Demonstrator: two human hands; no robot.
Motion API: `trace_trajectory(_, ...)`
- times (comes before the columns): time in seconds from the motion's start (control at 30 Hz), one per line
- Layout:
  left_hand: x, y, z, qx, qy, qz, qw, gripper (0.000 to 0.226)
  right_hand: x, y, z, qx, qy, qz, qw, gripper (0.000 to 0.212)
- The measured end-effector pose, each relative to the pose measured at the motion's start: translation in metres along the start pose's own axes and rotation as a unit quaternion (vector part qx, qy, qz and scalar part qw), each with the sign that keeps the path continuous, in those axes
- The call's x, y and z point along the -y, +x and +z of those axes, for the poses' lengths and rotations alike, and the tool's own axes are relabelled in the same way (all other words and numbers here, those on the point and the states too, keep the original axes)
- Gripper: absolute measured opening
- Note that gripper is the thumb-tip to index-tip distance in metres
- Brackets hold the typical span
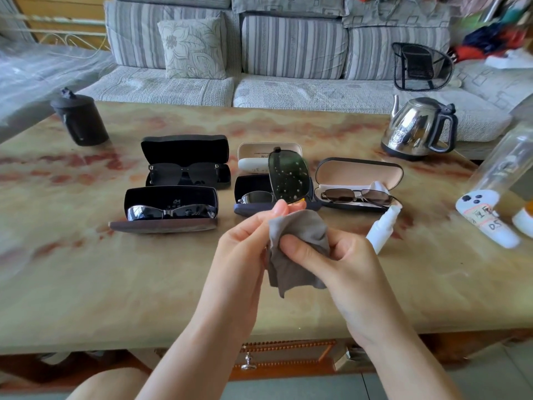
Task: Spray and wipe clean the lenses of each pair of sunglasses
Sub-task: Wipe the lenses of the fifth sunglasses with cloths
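Pinching the lower end of one pair of sunglasses (288,180), the left hand (248,246) stands it on end: long axis upright, top pointing away, droplet-spotted lens facing the camera, left of the spray bottle (383,226). Right hand (340,264) fingers curl round a grey cloth (300,255), also left of the bottle. Count: 1 bottle, 1 cloth, 5 open cases (184,148) left of & behind the bottle, 4 w/ sunglasses inside.
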State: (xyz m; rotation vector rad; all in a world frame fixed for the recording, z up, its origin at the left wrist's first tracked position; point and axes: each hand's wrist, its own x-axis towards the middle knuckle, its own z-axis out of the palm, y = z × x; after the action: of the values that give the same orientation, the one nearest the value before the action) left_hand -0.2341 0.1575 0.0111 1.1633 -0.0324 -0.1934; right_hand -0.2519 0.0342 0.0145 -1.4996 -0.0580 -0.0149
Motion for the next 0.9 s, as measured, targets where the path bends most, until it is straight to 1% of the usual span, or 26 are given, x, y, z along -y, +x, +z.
trace_trajectory(0.1, 0.001, -0.001, 0.002, 0.010, 0.038, 0.019, 0.999, 0.041, 0.001, 0.000, -0.001, 0.006, 0.046, 0.021, 0.999, 0.029)
trace_trajectory(0.17, 0.000, -0.002, 0.003, 0.012, 0.054, 0.020, 0.998, 0.043, 0.001, 0.000, 0.000, -0.004, 0.070, 0.026, 0.997, 0.029)
trace_trajectory(0.37, 0.003, -0.001, 0.002, 0.005, 0.064, 0.038, 0.997, 0.041, -0.002, 0.002, 0.003, -0.041, 0.097, 0.035, 0.994, 0.034)
trace_trajectory(0.43, 0.002, -0.002, 0.001, 0.007, 0.055, 0.037, 0.998, 0.039, -0.002, 0.004, 0.001, -0.024, 0.082, 0.038, 0.996, 0.028)
trace_trajectory(0.5, 0.000, -0.002, -0.003, 0.012, 0.047, 0.037, 0.998, 0.041, -0.001, 0.004, -0.002, 0.015, 0.057, 0.037, 0.998, 0.023)
trace_trajectory(0.67, -0.002, 0.000, -0.012, -0.019, 0.029, 0.051, 0.998, 0.037, -0.004, 0.002, -0.005, 0.059, -0.037, 0.005, 0.998, 0.021)
trace_trajectory(0.77, -0.003, 0.001, -0.015, -0.033, -0.001, 0.037, 0.999, 0.035, -0.007, 0.002, -0.006, 0.096, -0.051, 0.021, 0.994, 0.022)
trace_trajectory(0.9, -0.005, 0.001, -0.014, -0.033, -0.021, 0.039, 0.998, 0.035, -0.005, 0.002, -0.008, 0.118, -0.046, 0.037, 0.991, 0.022)
